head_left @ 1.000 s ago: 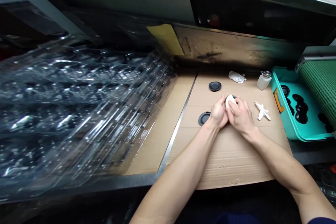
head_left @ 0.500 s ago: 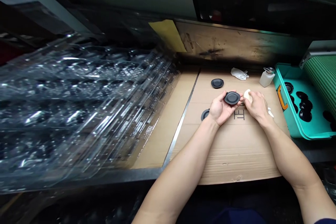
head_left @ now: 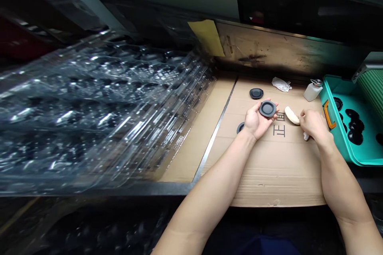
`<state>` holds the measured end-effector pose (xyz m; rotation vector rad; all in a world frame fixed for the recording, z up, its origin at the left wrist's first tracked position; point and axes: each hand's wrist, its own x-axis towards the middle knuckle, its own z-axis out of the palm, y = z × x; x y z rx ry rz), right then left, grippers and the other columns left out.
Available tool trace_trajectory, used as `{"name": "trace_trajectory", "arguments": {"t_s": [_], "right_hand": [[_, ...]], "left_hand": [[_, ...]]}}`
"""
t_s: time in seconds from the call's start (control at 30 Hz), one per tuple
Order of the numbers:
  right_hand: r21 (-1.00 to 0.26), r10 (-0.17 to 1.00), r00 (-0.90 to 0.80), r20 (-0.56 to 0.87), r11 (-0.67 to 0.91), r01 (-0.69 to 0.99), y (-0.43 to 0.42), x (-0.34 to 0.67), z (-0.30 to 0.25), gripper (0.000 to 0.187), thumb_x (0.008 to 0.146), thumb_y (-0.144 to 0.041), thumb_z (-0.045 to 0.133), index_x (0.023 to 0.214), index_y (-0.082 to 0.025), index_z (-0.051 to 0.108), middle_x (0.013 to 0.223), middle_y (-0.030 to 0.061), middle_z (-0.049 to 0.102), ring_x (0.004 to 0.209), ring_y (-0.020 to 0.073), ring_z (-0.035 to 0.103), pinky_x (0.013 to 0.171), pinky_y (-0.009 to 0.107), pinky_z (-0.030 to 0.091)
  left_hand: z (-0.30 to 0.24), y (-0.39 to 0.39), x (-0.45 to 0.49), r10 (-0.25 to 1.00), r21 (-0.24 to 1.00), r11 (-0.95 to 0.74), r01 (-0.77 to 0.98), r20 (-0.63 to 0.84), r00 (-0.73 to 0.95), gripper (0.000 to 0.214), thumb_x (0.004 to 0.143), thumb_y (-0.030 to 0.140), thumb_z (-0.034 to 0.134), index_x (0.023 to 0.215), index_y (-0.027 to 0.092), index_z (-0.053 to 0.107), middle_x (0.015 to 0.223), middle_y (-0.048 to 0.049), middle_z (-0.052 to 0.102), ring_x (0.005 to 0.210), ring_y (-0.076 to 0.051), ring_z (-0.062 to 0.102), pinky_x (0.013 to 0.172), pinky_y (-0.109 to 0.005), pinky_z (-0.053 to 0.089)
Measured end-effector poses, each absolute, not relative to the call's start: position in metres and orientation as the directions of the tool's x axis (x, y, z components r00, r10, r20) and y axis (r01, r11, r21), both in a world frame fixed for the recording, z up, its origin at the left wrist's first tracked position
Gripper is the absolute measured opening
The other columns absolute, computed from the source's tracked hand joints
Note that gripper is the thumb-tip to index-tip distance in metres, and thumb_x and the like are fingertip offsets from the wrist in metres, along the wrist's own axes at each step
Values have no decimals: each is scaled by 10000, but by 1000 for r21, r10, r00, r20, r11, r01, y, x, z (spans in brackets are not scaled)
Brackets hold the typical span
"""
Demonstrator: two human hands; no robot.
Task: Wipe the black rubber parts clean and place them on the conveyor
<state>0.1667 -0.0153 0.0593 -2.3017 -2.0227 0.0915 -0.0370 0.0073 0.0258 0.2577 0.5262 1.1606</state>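
In the head view, the left hand (head_left: 255, 121) lies palm up with its fingers (head_left: 271, 105) loosely curled and released, a black rubber disc (head_left: 267, 108) resting on them, while the right hand (head_left: 314, 124) clenches a white cloth wad (head_left: 291, 115) in its fingers, well clear of the disc. 2 more discs (head_left: 256, 93) lie on the cardboard sheet (head_left: 269, 175), 1 partly behind the left hand, near a pump bottle (head_left: 312, 91) and a teal bin (head_left: 332, 143); clear plastic trays (head_left: 89, 115) are stacked to the left.
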Motion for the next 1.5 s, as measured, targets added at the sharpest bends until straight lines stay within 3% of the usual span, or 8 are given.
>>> {"name": "trace_trajectory", "arguments": {"t_s": [0.23,0.37,0.67,0.83,0.97,1.17,1.33,1.5], "right_hand": [[-406,917,-4,400,181,896,-8,158,48,254,987,-264,455,1021,-188,695,1011,102,767,940,243,699,853,336,492],[-575,889,0,458,296,763,-13,137,41,250,1011,-384,503,1048,-199,667,1001,74,761,889,209,700,831,314,533],[-333,872,-59,485,247,910,-24,105,16,403,1095,-426,415,921,-220,714,976,96,684,977,229,592,903,320,465],[-261,849,-295,438,434,862,-32,104,20,336,1068,-329,453,1211,-215,735,1128,105,662,1064,242,562,969,354,465],[-256,892,-269,363,373,892,-29,102,16,420,1062,-279,424,1420,-240,640,1142,113,628,1003,240,570,873,342,499],[-280,877,-289,384,409,869,-29,98,21,433,1057,-265,405,1420,-231,641,1083,96,609,1001,224,573,858,317,504],[-224,888,-371,272,434,873,-29,108,28,334,1014,-250,512,1268,-250,728,1072,88,627,984,231,577,839,320,508],[-269,871,-318,375,431,861,-22,113,25,379,1067,-219,413,1339,-170,673,1124,121,658,1072,231,587,952,330,496]], "left_hand": [[25,2,-23,924,524,376,-764,-274,267,375,1074,353,379,1304,149,594,1016,-138,760,806,-217,729,663,-292,518],[21,-4,-9,922,526,381,-761,-274,273,357,1075,336,396,1276,164,636,1052,-118,767,886,-213,733,756,-316,549],[20,-12,2,949,520,303,-799,-246,199,349,1081,288,379,1184,185,695,1022,-78,748,1129,-198,705,1041,-316,526],[21,-6,-12,950,505,288,-814,-258,176,378,1086,326,373,1284,164,652,1052,-106,758,1077,-218,723,1052,-372,530],[20,-4,-14,947,519,300,-800,-266,182,364,1084,339,384,1285,183,644,1052,-103,763,1061,-226,734,1035,-387,543],[19,-9,-8,962,553,247,-796,-237,134,325,1081,275,399,1152,160,695,1032,-82,756,1119,-186,711,1099,-312,493],[20,-7,-13,948,545,296,-785,-269,171,347,1085,306,382,1143,152,687,1005,-113,764,1108,-228,719,1063,-387,527],[17,-8,-3,953,549,286,-786,-252,170,371,1090,290,364,1040,152,705,1030,-99,762,1126,-202,707,1064,-330,515]]}}
